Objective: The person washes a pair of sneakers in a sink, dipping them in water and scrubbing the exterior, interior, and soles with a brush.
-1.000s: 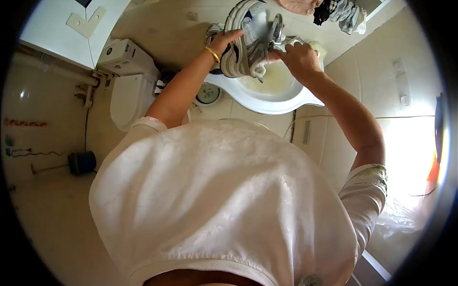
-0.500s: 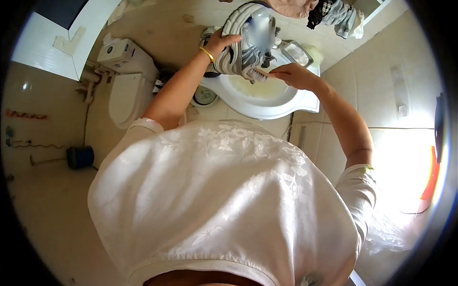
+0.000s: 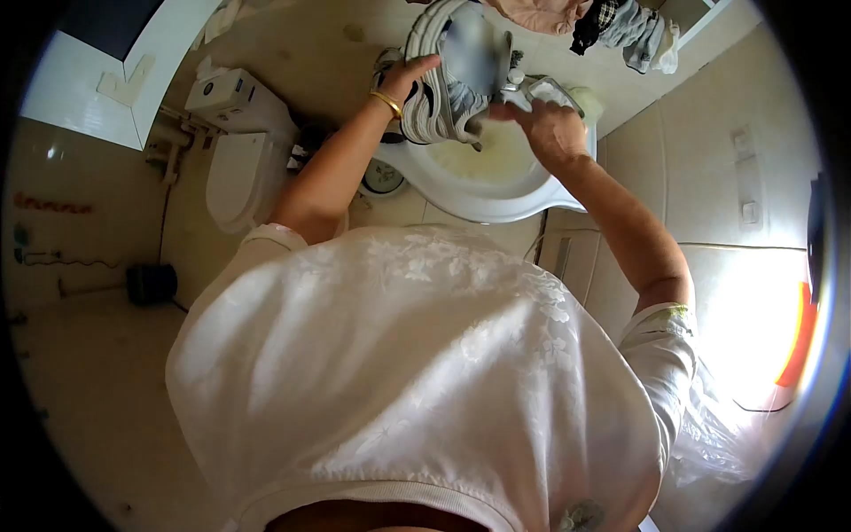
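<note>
My left hand [image 3: 406, 78], with a gold bangle at the wrist, grips a grey-and-white sneaker [image 3: 436, 108] by its side. The sneaker is tilted up above the back left of the white washbasin [image 3: 528, 197], and part of it is lost in a blurred patch. Pale cloudy water [image 3: 483, 164] lies in the basin. Beside the sneaker's right edge is my right hand [image 3: 551, 133], its fingers closed. The scrubbing brush it gripped a moment earlier is mostly hidden behind the fingers now. Another shoe [image 3: 386, 62] partly shows behind the held one.
A soap dish [image 3: 554, 93] sits on the basin's back right rim, near the tap [image 3: 514, 82]. To the left stands a white toilet [image 3: 238, 182]. A round bowl [image 3: 383, 177] is left of the basin. Socks [image 3: 629, 40] hang at the upper right.
My right hand has moved up and left, closer to the sneaker, and the brush bristles no longer show. The sneaker has shifted slightly left and up in my left hand.
</note>
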{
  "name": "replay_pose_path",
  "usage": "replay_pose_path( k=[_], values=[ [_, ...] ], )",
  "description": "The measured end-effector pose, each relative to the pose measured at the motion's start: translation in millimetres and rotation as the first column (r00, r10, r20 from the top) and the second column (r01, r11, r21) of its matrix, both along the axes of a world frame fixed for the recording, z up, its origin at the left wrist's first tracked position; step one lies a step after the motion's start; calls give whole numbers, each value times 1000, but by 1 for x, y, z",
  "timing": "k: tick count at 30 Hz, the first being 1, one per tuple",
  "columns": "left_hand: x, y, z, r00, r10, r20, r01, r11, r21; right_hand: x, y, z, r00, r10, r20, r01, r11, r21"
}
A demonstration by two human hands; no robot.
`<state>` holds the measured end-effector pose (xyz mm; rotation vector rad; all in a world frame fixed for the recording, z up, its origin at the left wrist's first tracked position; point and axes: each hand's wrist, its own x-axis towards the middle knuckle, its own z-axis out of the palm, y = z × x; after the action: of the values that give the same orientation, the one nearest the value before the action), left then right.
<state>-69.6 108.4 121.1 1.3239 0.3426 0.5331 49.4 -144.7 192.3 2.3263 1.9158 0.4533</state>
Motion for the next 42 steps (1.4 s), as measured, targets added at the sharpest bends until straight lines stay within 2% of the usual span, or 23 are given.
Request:
replay_pose_path(
  k=[3,4,5,7,10,11,13,14,17,18,21,23,25,26,27,29,30,31,33,36,39,40,42],
  values=[
    [-4,-1,1,996,91,-2,-89,975,-204,-3,-10,-4,992,-122,-24,124,979,163],
    [-11,-15,19,994,112,-19,-114,977,-179,-6,-13,-17,987,-126,-101,140,978,153],
    [-11,-13,17,994,108,-33,-112,982,-151,-13,-13,-27,941,-162,-298,190,979,69],
    [-12,-7,8,993,95,-64,-101,990,-96,-25,-19,-49,816,-99,-570,141,990,30],
    [-9,-5,0,997,41,-64,-48,993,-108,-10,-17,-68,682,147,-716,-4,980,198],
    [-9,-4,-2,995,77,-66,-85,988,-129,-5,-13,-70,535,52,-843,77,991,110],
    [-11,-11,-1,987,151,-56,-158,974,-161,-7,-5,-48,184,-123,-975,180,979,-90],
    [-12,-11,0,992,123,-42,-129,961,-243,-13,-2,-42,138,-127,-982,223,970,-94],
    [-7,9,-20,1000,8,-6,-10,903,-429,-24,1,-34,267,-251,-930,350,925,-149],
    [-6,16,-29,997,60,-48,-72,950,-302,-29,2,-25,455,-133,-880,213,976,-37],
    [-5,12,-36,998,52,22,-36,884,-466,-32,-4,-10,569,11,-822,1,1000,15],
    [-12,-6,-21,997,61,51,-27,861,-509,-16,-22,-21,241,-129,-962,44,992,-122],
    [-12,-8,-21,990,74,117,-2,854,-521,-10,-42,-10,-103,-240,-965,119,961,-252],
    [-9,0,-36,990,105,91,-40,844,-536,-6,-47,-13,-50,-350,-935,141,925,-353],
    [-8,2,-41,988,97,117,-16,833,-553,-9,-49,-23,34,-211,-977,227,954,-198],
    [-6,-1,-45,983,73,166,40,806,-590,-23,-48,-45,225,55,-973,356,925,134],
    [-7,-7,-39,985,73,155,34,802,-596,-35,-34,-38,416,222,-882,245,907,344],
    [-7,-18,-29,986,72,148,31,799,-600,-45,-23,-33,562,234,-794,218,884,414],
    [0,-31,-23,985,81,149,27,792,-610,-62,10,-12,722,59,-689,295,875,384],
    [-1,-40,-19,981,117,156,5,784,-621,-55,22,9,672,-160,-723,430,880,204],
    [-4,-32,-9,973,55,224,88,810,-579,-47,-16,-5,762,67,-644,153,948,280],
    [-8,-34,1,984,35,172,79,787,-612,-47,-30,-3,658,-39,-752,255,951,174],
    [-3,-31,-7,994,58,89,11,783,-623,-36,-11,0,683,-103,-724,382,894,233]
  ],
)
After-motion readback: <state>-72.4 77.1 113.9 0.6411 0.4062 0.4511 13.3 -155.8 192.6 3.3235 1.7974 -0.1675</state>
